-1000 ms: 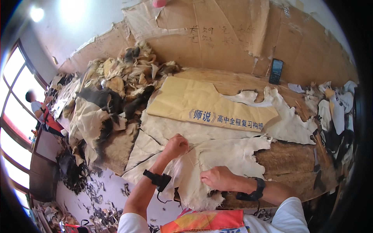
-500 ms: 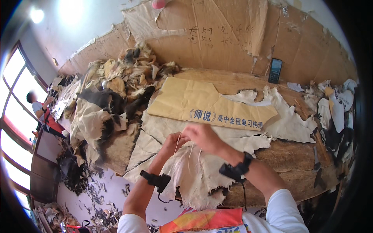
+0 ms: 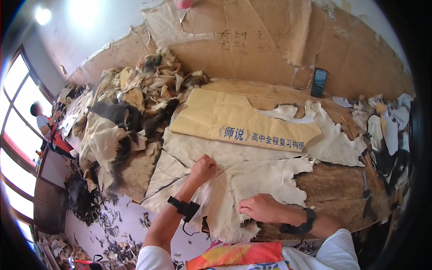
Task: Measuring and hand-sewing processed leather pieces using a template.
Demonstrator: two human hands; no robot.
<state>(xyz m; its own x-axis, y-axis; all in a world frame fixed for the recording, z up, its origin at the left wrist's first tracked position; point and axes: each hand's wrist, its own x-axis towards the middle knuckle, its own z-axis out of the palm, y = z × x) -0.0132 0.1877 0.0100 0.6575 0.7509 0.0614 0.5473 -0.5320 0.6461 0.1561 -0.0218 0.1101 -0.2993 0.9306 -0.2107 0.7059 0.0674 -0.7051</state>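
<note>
A pale hide (image 3: 265, 175) with ragged dark-furred edges lies before me, fur side mostly down, overlapping other pieces. My left hand (image 3: 204, 169) is closed low over the hide's middle; what its fingers pinch is hidden. Nearer to me and to the right, my right hand (image 3: 261, 208) is closed on a thin pale thread (image 3: 228, 192). That thread slants across the hide from beside my left hand to my right fingertips. Any needle is too small to make out. Beyond both hands, a tan paper pattern (image 3: 211, 112) with blue print lies flat on the hide.
Hide scraps (image 3: 130, 96) are heaped at the left, more scraps (image 3: 389, 126) at the right. A phone (image 3: 318, 83) leans against the cardboard-covered wall (image 3: 252, 45). A dark slender tool (image 3: 366, 183) lies on the wooden table (image 3: 333, 191). Another person (image 3: 51, 128) works at far left.
My hands were together over the hide with threads hanging. Now they are apart: the right has moved down and right with the thread, while the left has shifted slightly and turned over.
</note>
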